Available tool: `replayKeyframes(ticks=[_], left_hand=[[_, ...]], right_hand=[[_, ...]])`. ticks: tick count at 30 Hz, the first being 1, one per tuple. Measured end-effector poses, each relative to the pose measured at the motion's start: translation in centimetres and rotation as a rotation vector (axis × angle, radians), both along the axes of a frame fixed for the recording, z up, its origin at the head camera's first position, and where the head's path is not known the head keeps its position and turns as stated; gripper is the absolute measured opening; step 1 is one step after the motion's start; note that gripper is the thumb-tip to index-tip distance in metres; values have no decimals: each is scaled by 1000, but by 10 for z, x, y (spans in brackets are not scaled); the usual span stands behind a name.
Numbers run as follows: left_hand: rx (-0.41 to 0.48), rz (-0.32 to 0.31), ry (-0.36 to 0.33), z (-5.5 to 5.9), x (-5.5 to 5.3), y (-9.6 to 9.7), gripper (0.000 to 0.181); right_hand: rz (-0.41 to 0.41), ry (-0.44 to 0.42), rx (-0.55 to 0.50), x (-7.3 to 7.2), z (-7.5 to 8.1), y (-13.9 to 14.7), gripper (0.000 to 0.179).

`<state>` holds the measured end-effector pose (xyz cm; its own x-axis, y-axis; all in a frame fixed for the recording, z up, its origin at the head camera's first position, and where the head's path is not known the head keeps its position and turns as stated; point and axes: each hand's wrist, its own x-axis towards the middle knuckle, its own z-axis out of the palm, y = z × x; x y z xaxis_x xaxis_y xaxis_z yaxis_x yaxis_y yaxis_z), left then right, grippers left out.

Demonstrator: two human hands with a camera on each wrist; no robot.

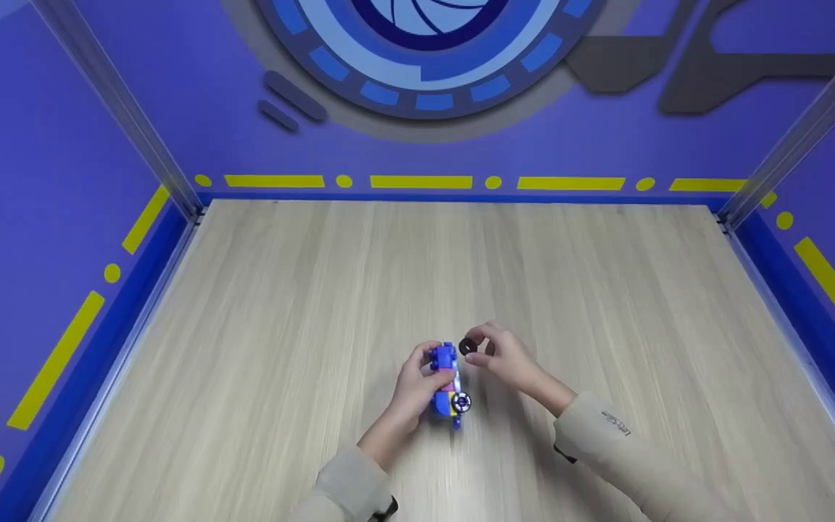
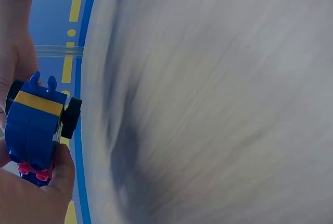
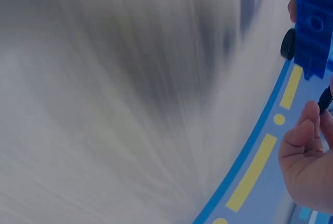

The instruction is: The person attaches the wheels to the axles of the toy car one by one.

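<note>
A toy car built of blue, pink and yellow blocks is gripped by my left hand, thumb across its top. One black wheel with a light-spoked hub sits on its near right side. My right hand pinches a loose black wheel between thumb and fingers, just right of the car's far end and apart from it. In the left wrist view the car shows a black wheel on each side. The right wrist view shows the car's blue underside and the pinched wheel, partly cut off.
Both hands are above a light wood-grain table. Blue-purple panels with yellow dashes wall it at the back and on both sides. Metal posts stand at the back corners.
</note>
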<state>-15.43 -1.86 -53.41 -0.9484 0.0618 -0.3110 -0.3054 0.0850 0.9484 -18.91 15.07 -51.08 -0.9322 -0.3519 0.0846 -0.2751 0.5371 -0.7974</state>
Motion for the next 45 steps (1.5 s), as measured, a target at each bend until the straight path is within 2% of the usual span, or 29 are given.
replayKeyframes(ticks=[4, 15, 19, 23, 24, 28, 37, 41, 45], left_hand=[[-3, -4, 4, 1, 1, 2, 48], [15, -13, 24, 2, 2, 2, 49], [24, -16, 26, 8, 4, 2, 49], [9, -18, 20, 7, 4, 2, 48], [15, -20, 20, 4, 2, 2, 49], [32, -31, 43, 3, 2, 2, 49], [34, -42, 61, 2, 3, 2, 50], [45, -52, 37, 5, 5, 0, 52], [52, -62, 25, 18, 10, -1, 52]], right_hand=[[15, 60, -6, 5, 0, -4, 25], [25, 124, 45, 14, -2, -6, 26], [31, 146, 41, 16, -1, -7, 26], [37, 184, 26, 17, -2, -8, 26], [41, 200, 18, 17, -3, -8, 26], [48, 259, 1, 18, -5, -9, 26], [46, 297, 46, 19, -7, -10, 25], [52, 319, 55, 20, -8, -10, 26], [54, 355, 68, 21, -8, -9, 27]])
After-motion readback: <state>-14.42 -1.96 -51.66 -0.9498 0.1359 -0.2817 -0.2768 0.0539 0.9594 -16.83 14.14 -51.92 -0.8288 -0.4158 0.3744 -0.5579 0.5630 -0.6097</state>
